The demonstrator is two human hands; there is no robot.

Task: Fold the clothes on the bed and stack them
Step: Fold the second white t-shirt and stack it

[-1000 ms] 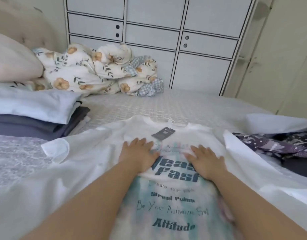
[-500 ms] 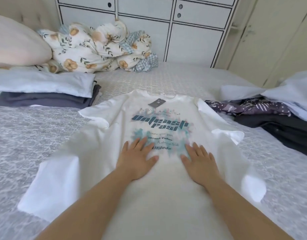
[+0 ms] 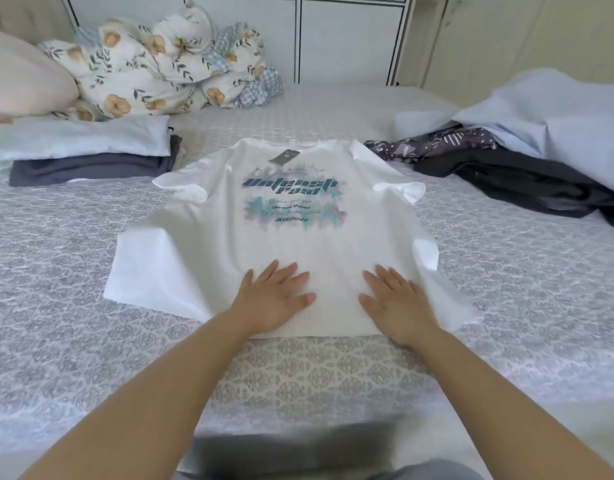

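Left hand [image 3: 276, 299] and right hand [image 3: 399, 303], both flat and grasping nothing, pressed the white T-shirt [image 3: 274, 209] smooth on the bed [image 3: 56, 306], sleeves beyond them likely folding next.

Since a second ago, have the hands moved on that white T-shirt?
Yes. Both the left hand and right hand slid down the white T-shirt, from the printed lettering towards its bottom hem, nearer the person.
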